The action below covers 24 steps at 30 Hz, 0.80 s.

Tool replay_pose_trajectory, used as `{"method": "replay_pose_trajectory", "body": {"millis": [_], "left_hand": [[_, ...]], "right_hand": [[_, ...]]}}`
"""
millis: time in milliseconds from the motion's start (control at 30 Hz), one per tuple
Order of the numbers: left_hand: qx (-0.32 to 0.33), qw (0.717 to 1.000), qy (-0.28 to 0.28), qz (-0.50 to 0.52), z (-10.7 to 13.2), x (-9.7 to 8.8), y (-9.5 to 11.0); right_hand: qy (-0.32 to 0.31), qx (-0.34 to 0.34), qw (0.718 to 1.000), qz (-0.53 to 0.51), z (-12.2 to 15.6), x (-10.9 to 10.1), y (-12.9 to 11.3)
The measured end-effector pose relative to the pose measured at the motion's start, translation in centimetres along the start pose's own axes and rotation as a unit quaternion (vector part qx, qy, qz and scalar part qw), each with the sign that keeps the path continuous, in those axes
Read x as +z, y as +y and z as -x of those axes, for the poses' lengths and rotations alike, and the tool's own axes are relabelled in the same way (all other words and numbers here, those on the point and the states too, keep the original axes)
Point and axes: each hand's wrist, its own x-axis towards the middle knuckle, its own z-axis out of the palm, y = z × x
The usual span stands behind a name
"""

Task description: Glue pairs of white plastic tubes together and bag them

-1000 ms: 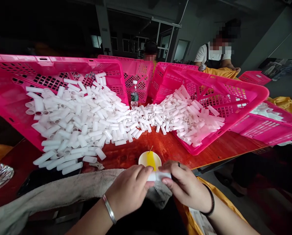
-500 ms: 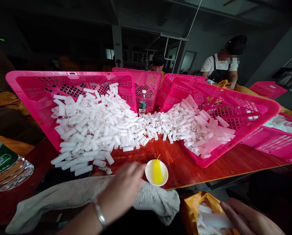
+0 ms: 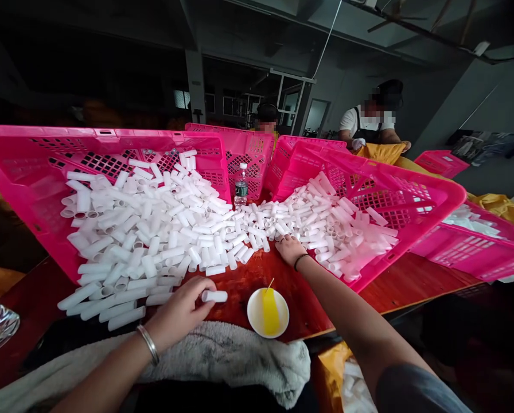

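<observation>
In the head view, my left hand (image 3: 187, 304) is closed on a short white plastic tube (image 3: 214, 296), just above the table's front part. My right hand (image 3: 289, 250) reaches across the table, fingers stretched out to the front edge of a heap of white tubes (image 3: 257, 221). Its fingertips are at the nearest tubes, and I see nothing gripped in them. Between my arms stands a small white bowl (image 3: 251, 307) with a yellow piece (image 3: 269, 314) and a thin stick in it. Below my right forearm, an orange bag (image 3: 331, 367) holds more white pieces.
Tipped pink crates (image 3: 20, 172) spill tubes from the left and right (image 3: 442, 192). A water bottle (image 3: 241, 186) stands between them; another is partly visible at far left. A grey towel (image 3: 222, 350) lies along the front edge. Two people work behind the crates.
My right hand has left the orange bag and moved up to the heap. My left hand has shifted left and now holds a white tube. The view has turned slightly right.
</observation>
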Motion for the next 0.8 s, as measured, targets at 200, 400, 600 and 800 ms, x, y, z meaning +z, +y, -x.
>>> {"method": "replay_pose_trajectory", "body": {"millis": [200, 400, 600, 800], "left_hand": [[0.025, 0.993, -0.072, -0.087, 1.2, 3.1, -0.1], [0.017, 0.999, -0.021, -0.024, -0.5, 3.9, 1.9], [0.086, 0.988, 0.072, 0.108, -2.2, 6.8, 3.6], [0.024, 0.99, 0.039, 0.134, -1.7, 8.1, 3.2]], "right_hand": [[0.103, 0.004, 0.985, -0.139, 6.7, 1.4, 1.4], [0.103, -0.095, 0.934, -0.328, 16.6, 0.3, -0.1], [0.148, -0.095, 0.908, -0.38, 15.7, 1.8, -2.6], [0.159, -0.182, 0.894, -0.377, 14.4, 2.7, -2.6]]}}
